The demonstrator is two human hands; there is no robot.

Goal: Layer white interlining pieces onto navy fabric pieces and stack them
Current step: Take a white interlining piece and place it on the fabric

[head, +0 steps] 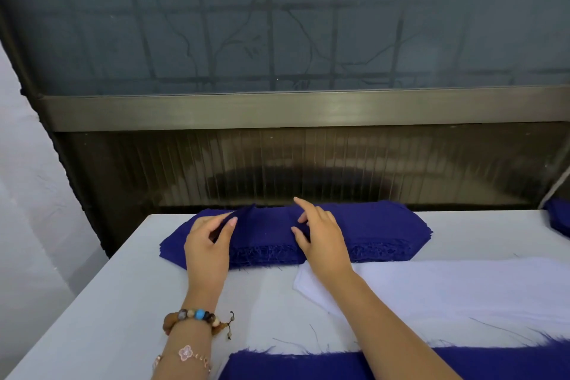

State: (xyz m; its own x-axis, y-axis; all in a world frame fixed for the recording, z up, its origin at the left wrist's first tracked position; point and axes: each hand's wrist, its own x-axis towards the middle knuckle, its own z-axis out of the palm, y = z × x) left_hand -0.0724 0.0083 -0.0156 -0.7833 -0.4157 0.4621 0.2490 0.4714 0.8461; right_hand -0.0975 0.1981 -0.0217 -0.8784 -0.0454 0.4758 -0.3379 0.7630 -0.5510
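Note:
A thick stack of navy fabric pieces (379, 230) with frayed front edges lies at the far side of the white table (108, 302). My left hand (206, 247) rests on the stack's left part, thumb and fingers pinching up the top navy piece. My right hand (320, 237) lies on the stack's middle, index finger raised, other fingers touching the cloth. White interlining pieces (447, 293) lie in front of the stack on the right, under my right forearm. Another navy piece (293, 364) with a white layer on it lies at the near edge.
A dark ribbed panel and metal rail (293, 109) stand right behind the table, with frosted glass above. More navy fabric (559, 220) shows at the far right edge. A white wall is on the left. Loose threads lie on the table.

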